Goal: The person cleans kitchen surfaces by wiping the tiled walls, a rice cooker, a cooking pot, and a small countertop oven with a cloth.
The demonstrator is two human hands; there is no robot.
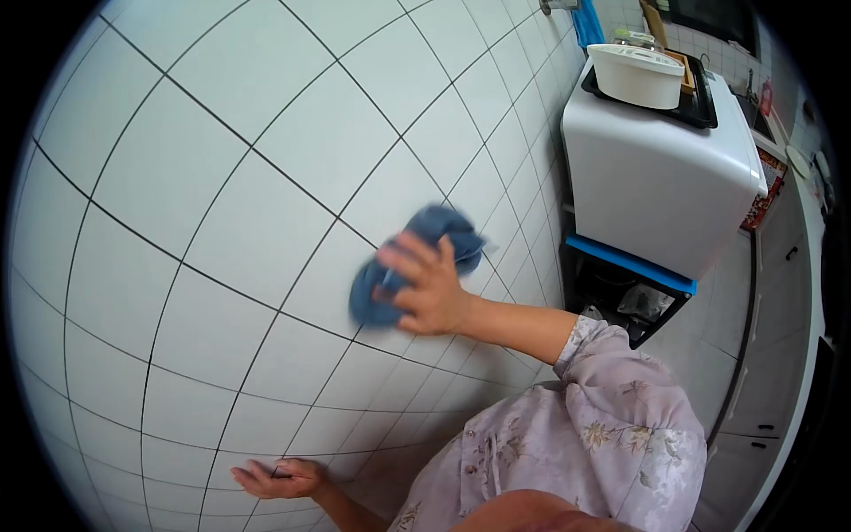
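A crumpled blue cloth (374, 297) lies flat against the white tiled wall (292, 191). Over it is my right hand (425, 288), pressing it to the tiles with the fingers spread; the fingertips are slightly blurred. My left hand (282, 479) is low at the bottom left, close to the wall, with its palm turned up, fingers loosely extended and nothing in it.
A white appliance (656, 168) stands at the right on a black stand with a blue edge (629, 264). On top, a white tub (634, 78) sits on a black tray (703, 105). Cabinets (758, 399) line the far right.
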